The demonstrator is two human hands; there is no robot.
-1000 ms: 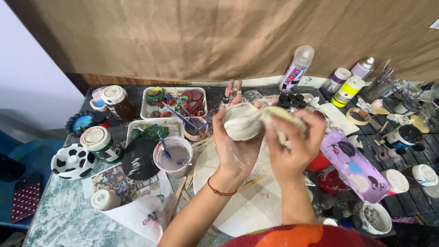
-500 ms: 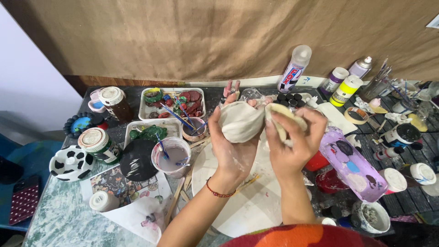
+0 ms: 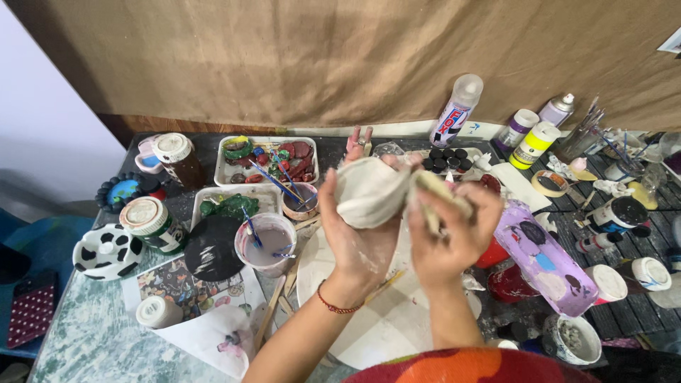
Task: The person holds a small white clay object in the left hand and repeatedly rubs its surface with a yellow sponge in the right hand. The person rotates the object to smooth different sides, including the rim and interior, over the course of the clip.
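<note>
— A brown cloth backdrop hangs behind a crowded craft table [image 3: 85, 340], its marbled green top thick with paint pots and brushes. What are the hands doing?

— The left hand [image 3: 358, 234] cups a pale grey lump of soft clay [image 3: 369, 191], fingers curled round its underside, held up above a round white work board [image 3: 386, 319]. The right hand [image 3: 447, 234] is closed too, pinching a thinner flap of the same clay [image 3: 436, 195] drawn out from the lump's side.

— How far along does it look?

— Early, I'd judge — the clay is a rough, unpainted mass with no clear form, and both palms are dusted with it. Shaping, smoothing and any colouring all seem left to do.

— And nearby?

— A cup of murky lilac wash with brushes [image 3: 266, 245] stands just left of the board; a purple paint-smeared palette tray [image 3: 546, 259] lies to the right.
</note>
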